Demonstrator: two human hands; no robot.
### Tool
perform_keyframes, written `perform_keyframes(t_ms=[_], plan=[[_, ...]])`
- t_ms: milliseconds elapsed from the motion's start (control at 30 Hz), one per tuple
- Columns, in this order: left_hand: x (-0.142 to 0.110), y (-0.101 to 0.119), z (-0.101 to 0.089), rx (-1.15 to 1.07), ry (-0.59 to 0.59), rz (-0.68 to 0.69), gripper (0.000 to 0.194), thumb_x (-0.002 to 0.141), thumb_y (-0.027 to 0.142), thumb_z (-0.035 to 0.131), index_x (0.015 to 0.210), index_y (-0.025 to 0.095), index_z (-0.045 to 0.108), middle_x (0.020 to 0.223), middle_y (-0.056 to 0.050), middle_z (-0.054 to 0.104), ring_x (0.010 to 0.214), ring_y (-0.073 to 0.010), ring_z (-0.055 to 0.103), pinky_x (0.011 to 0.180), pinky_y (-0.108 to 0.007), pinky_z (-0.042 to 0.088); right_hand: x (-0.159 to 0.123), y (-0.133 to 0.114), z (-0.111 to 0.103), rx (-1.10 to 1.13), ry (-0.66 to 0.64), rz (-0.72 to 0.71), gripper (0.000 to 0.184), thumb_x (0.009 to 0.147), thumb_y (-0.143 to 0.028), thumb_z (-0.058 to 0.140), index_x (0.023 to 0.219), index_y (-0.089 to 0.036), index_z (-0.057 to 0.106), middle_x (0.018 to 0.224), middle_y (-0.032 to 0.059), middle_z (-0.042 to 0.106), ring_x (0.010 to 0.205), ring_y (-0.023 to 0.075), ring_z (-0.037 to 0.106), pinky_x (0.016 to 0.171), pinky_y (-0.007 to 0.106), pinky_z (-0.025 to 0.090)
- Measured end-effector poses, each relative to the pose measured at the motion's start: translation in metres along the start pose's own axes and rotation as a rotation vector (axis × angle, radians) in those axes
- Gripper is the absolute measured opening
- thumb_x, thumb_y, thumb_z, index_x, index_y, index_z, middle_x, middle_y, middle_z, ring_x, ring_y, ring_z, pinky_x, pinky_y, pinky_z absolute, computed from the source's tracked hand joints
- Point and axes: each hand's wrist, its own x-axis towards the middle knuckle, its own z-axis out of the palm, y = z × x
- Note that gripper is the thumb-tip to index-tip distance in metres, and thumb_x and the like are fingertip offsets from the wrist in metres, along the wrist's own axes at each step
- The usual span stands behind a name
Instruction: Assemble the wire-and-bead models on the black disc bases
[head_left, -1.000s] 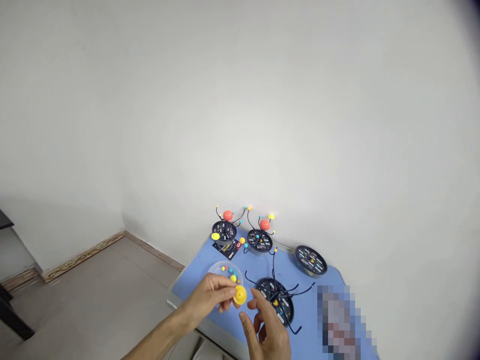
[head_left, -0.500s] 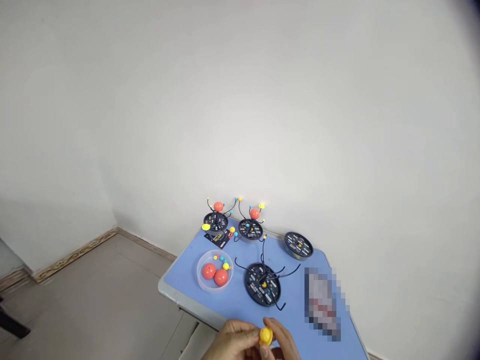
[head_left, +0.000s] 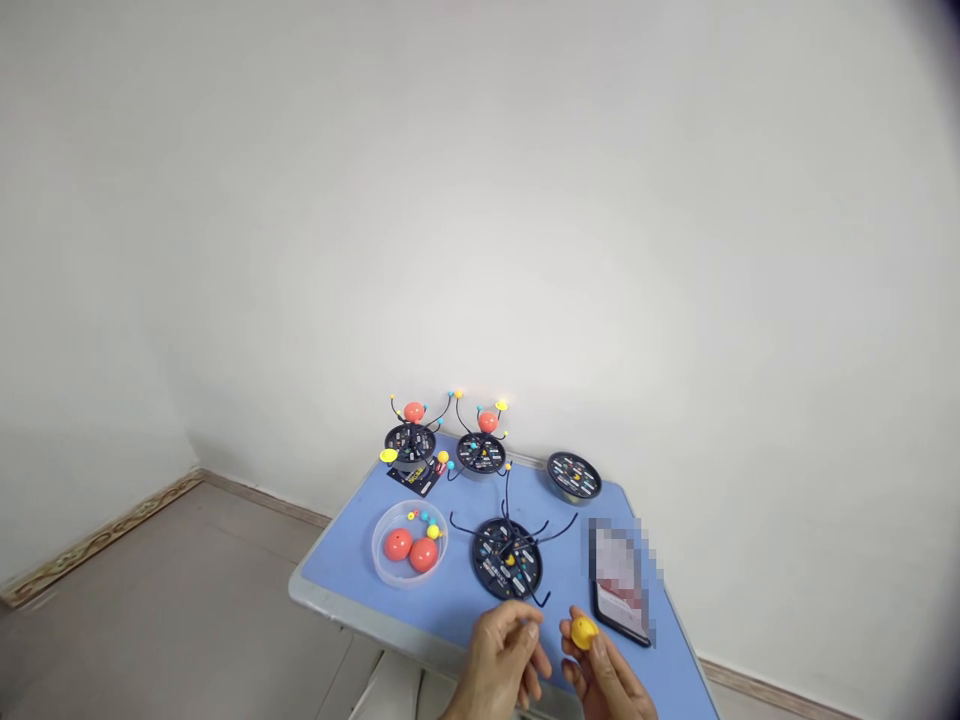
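My right hand (head_left: 604,675) grips a small yellow ball (head_left: 583,632) with a hole and a ring-like rim, between thumb and fingers. To its left, my left hand (head_left: 506,655) is apart from the ball, its fingers loosely curved with gaps between them and nothing clearly seen in them. Just beyond my hands stands a round black base (head_left: 496,575) printed with planets, bent black rods (head_left: 555,528) spreading from its centre. One rod at the back carries a small orange ball (head_left: 508,467).
A clear round tub (head_left: 381,565) at left holds red balls (head_left: 424,554) and small coloured beads. Two planet models (head_left: 411,440) with red centres stand behind. Another black base (head_left: 574,474) sits at back right. A phone (head_left: 622,600), partly pixelated, lies right on the blue table (head_left: 345,545).
My left hand has let go of the yellow ball and come apart from it. My right hand has moved right, holding the ball. The view has shifted slightly right.
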Motion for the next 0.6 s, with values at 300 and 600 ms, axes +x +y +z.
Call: perform_keyframes(t_ms=[300,600], plan=[[0.014,-0.003,-0.007,0.329,0.065,0.263,0.054,0.092,0.057,0.046,0.115,0.013,0.067,0.063,-0.001,0.061,0.045,-0.0113,0.048,0.048,-0.024,0.041,0.017,-0.019,0.003,-0.01,-0.119,0.122,0.046,0.058,-0.048,0.087,0.091,-0.016,0.08,0.082,0.0071,0.076,0.073,0.0206,0.067,0.054,0.026,0.054],[0.027,-0.02,-0.01,0.765,0.165,0.687,0.025,0.094,0.028,0.053,0.111,0.017,0.068,0.089,-0.008,0.07,0.07,-0.0175,0.067,0.064,-0.026,0.056,0.026,-0.019,-0.004,-0.082,-0.129,0.139,0.045,0.058,-0.048,0.088,0.094,-0.023,0.078,0.083,0.0028,0.074,0.08,0.0202,0.066,0.061,0.025,0.055]])
